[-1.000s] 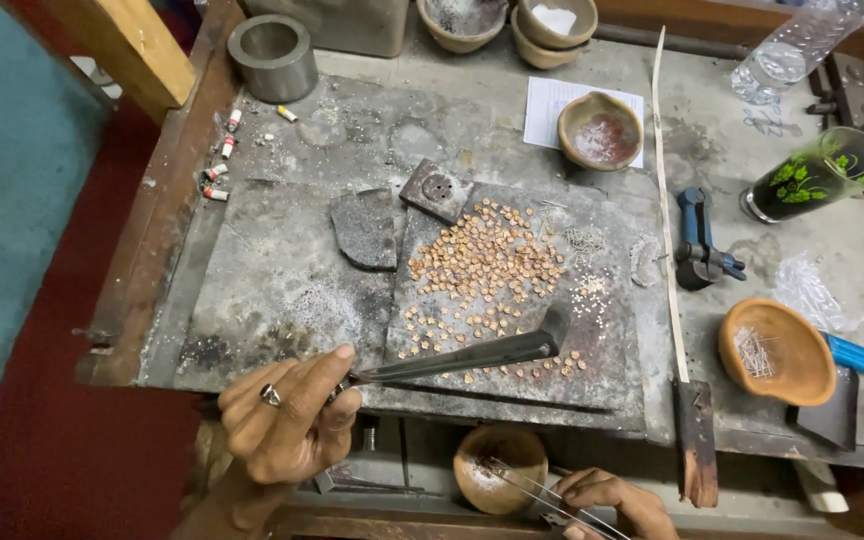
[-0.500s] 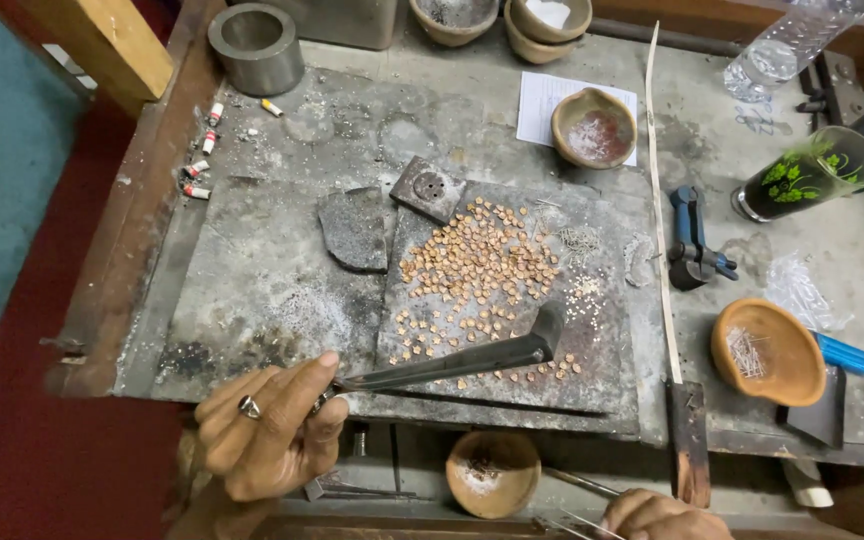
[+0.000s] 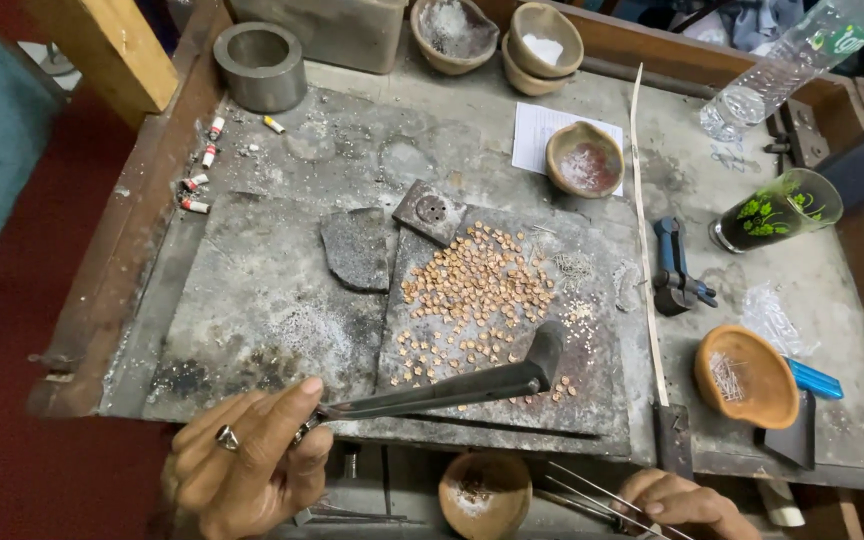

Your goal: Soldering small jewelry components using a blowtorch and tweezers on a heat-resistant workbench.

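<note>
Blowtorch (image 3: 452, 392) in left hand (image 3: 247, 470) grip; right hand (image 3: 677, 500) holds tweezers (image 3: 592, 495).

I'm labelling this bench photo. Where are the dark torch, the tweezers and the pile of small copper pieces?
dark torch (image 3: 452, 392), head view, middle of its long barrel.
tweezers (image 3: 592, 492), head view, on the thin metal prongs.
pile of small copper pieces (image 3: 477, 285), head view, centre of the heap.

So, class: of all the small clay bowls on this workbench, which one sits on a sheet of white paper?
The bowl of reddish powder near the back, resting on the white paper. The other clay bowls sit on the bare bench or stack together.
</note>
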